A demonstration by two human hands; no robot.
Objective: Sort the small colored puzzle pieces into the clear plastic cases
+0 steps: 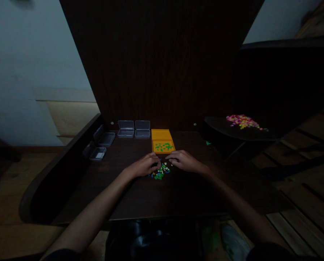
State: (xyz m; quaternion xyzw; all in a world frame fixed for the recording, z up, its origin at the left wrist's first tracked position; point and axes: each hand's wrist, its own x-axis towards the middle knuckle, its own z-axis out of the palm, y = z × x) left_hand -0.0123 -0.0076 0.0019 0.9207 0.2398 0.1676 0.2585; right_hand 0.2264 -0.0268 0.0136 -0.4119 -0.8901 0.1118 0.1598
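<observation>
A small pile of loose pieces [164, 169], green, white, blue and yellow and looking like tiny building bricks, lies on the dark tabletop between my hands. At its left edge, my left hand [145, 165] has its fingers curled down; anything between the fingertips is hidden. My right hand [185, 160] is just right of the pile, index finger stretched out towards the gap between pile and box, and I see nothing held in it. Right behind the pile stands a yellow box [162, 134] with its lid up. Green pieces [164, 146] are scattered over its bottom.
Clear plastic cases with raised lids stand at the back left, one a hinged case [126, 132]. Nearer the left side panel is a case with a white label [98, 153]. A heap of pink and yellow pieces [243, 121] lies on a raised side shelf [232, 134] at right.
</observation>
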